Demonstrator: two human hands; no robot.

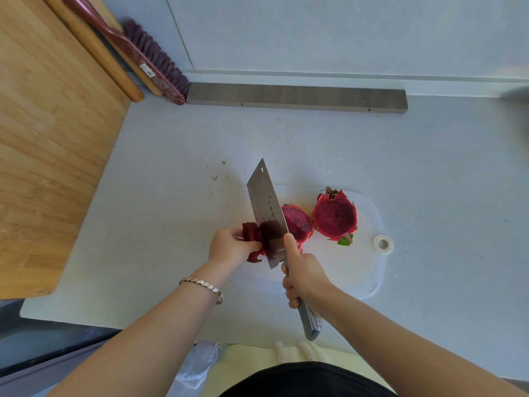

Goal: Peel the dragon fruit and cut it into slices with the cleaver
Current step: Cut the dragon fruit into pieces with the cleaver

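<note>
The white cutting board [357, 270] on the grey counter [171, 167] carries two cut dragon fruit pieces, flesh up: a larger piece [334, 216] near its far right corner and a smaller piece [299, 224] just beside it, partly behind the cleaver [264, 207]. The left hand [230, 247] grips a third piece [252, 232] against the blade at the board's left edge. The right hand [305, 277] clasps the cleaver's handle, one finger laid straight along the blade. One cleaver, three fruit pieces.
</note>
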